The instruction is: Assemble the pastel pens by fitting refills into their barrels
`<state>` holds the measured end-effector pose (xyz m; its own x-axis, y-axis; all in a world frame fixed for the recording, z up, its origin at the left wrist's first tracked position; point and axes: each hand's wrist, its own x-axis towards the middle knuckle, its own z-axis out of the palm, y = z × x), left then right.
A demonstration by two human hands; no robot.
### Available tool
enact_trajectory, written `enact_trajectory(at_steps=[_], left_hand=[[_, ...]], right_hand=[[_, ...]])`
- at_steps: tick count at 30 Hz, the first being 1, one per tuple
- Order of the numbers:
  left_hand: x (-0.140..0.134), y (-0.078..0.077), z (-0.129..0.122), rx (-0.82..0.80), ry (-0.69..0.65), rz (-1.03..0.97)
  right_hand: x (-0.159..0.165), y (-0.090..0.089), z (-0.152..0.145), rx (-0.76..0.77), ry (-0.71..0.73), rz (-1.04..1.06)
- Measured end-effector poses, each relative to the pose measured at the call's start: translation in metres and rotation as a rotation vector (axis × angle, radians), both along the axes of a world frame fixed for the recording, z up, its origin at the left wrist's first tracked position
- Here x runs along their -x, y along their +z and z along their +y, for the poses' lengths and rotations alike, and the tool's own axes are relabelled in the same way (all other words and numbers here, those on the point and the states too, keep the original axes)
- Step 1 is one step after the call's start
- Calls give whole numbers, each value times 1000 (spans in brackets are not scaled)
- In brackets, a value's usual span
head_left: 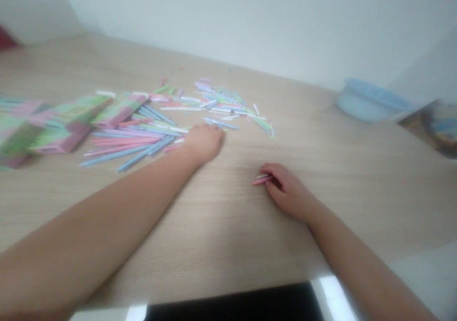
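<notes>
- Right hand [287, 191]: fingers curled around slim pink and white sticks [262, 180], over the pale wooden desk [228, 245].
- Left hand [204, 142]: beside pastel sticks [132, 141]; blurred, cannot tell its grip.
- Probably light, stiff; pinch mid-length.

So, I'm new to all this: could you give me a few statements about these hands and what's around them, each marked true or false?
1. The right hand holds a pink stick. True.
2. The left hand is inside the blue basin. False: it is by the loose sticks.
3. Green-and-pink boxes lie to the left of the left hand. True.
4. The loose sticks are all white. False: pink, blue and green ones show too.
5. The blue basin is farther off than the right hand. True.
</notes>
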<state>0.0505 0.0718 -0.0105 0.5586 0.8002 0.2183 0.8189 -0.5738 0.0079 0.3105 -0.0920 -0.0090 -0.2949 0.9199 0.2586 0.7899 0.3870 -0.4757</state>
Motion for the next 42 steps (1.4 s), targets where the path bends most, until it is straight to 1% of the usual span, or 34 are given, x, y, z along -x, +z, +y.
enact_trajectory(at_steps=[5, 13, 27, 31, 34, 36, 38, 40, 42], left_hand=[[0, 0, 0, 3, -6, -5], [-1, 1, 0, 12, 2, 1], [0, 0, 0, -20, -14, 5], [0, 3, -3, -38, -23, 6], [-3, 7, -8, -110, -93, 13], [-7, 8, -13, -178, -183, 14], [-12, 9, -19, -204, -285, 8], [-18, 9, -26, -169, -419, 1], [-24, 11, -33, -107, -516, -22]], right_hand=[[0, 1, -1, 8, 44, -56], [2, 2, 0, 8, 39, -59], [2, 3, 0, 24, 38, -40], [3, 3, 0, 29, 30, -49], [3, 4, 0, 26, 26, -59], [2, 4, 0, 3, 17, -69], [0, 4, 0, -28, 3, -87], [-1, 3, -1, -48, -11, -108], [-2, 3, -2, -44, -21, -121]])
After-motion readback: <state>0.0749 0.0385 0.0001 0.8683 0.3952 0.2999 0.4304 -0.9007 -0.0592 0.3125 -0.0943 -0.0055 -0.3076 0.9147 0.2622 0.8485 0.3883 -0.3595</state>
